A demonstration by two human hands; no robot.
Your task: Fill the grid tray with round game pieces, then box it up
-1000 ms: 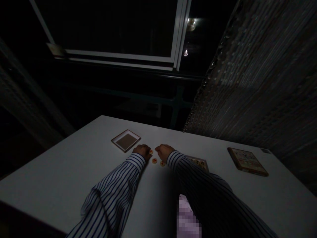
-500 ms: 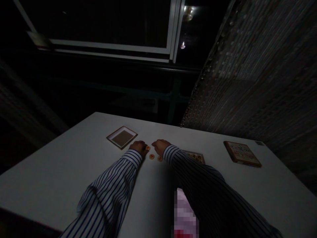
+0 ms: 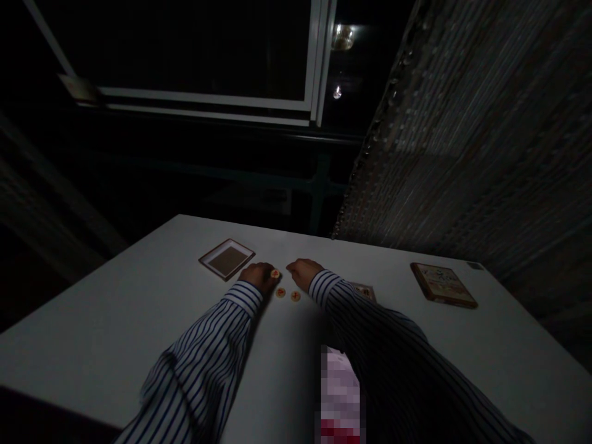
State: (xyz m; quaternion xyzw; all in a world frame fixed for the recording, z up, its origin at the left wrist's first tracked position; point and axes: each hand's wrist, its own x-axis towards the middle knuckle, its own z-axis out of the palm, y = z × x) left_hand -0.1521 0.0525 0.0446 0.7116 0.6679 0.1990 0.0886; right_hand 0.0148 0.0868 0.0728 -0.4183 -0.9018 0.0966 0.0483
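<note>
My left hand (image 3: 258,275) is closed on a round Chinese chess piece (image 3: 275,273) with a red mark, its face turned towards me. Just to the right, my right hand (image 3: 304,272) has its fingers curled together, and whether anything is in them is hidden. Two more pieces lie face up on the table between my wrists: a left chess piece (image 3: 280,292) and a right chess piece (image 3: 295,296). Partly covered by my right sleeve is a box of chess pieces (image 3: 371,293).
A shallow open tray with a brown bottom (image 3: 213,251) lies beyond my left hand. On the right of the white table (image 3: 152,277) is a flat printed box (image 3: 444,284). A bead curtain (image 3: 444,123) hangs at the far right edge. The room is dark.
The piece in my left hand now shows more of its face. My right hand has drawn slightly away from the left one, uncovering more of the right piece. The view has shifted a little.
</note>
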